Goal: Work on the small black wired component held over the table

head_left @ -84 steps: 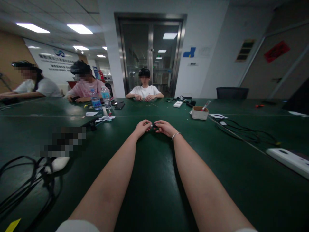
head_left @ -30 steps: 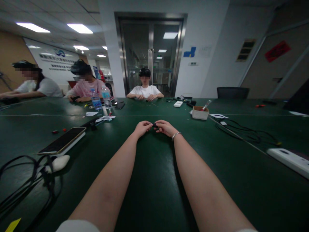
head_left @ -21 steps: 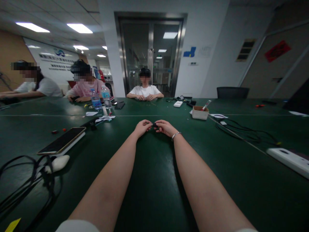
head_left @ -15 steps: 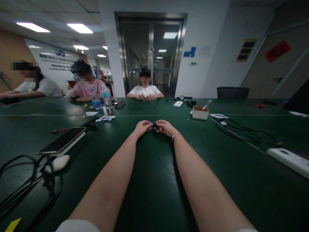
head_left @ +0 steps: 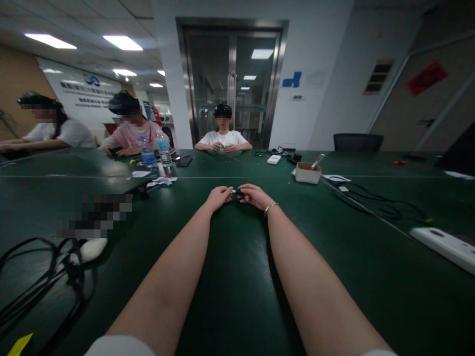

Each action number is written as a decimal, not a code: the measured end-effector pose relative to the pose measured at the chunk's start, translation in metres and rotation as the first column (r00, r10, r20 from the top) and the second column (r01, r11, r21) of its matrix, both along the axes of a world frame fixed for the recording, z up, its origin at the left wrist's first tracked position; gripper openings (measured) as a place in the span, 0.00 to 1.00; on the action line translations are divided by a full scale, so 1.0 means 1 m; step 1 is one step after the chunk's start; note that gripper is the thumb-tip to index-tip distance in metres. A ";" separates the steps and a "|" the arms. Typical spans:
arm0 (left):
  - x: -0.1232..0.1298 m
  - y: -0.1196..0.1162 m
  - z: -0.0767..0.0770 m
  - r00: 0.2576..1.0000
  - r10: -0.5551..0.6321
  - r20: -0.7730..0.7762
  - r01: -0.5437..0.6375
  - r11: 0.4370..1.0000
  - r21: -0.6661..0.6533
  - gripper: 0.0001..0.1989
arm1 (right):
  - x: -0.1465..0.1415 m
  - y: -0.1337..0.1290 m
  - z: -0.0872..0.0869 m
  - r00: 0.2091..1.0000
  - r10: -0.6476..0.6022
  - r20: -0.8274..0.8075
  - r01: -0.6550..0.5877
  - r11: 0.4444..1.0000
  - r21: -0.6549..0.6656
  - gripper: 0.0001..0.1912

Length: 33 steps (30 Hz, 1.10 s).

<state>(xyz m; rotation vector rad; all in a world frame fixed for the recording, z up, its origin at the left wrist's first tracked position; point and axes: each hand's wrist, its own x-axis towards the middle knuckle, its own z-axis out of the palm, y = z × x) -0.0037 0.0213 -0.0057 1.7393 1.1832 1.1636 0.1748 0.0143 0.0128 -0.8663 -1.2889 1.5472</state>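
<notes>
Both hands, left and right, stay pinched together on 1 small dark part above the table; nothing has shifted

Big dark green table in front of me, seams running across it; glass double door with a steel frame straight ahead; white walls either side; black chair at the far right edge; ceiling light panels on at upper left; white banner on the tan left wall; red sign on the right wall.
</notes>
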 end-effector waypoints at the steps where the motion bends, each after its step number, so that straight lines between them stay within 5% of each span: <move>1: 0.000 0.000 0.000 1.000 0.003 0.001 -0.003 1.000 -0.005 0.18 | 0.000 0.000 0.000 1.000 0.002 0.000 -0.002 1.000 0.001 0.06; 18: -0.002 0.001 0.003 0.996 0.074 0.049 -0.070 0.995 -0.072 0.19 | 0.003 -0.002 0.001 0.999 0.015 -0.046 -0.014 1.000 0.017 0.05; 33: 0.001 -0.004 0.006 0.996 0.003 0.090 0.005 0.996 -0.084 0.16 | 0.001 -0.002 0.001 1.000 0.014 -0.023 -0.014 1.000 0.002 0.04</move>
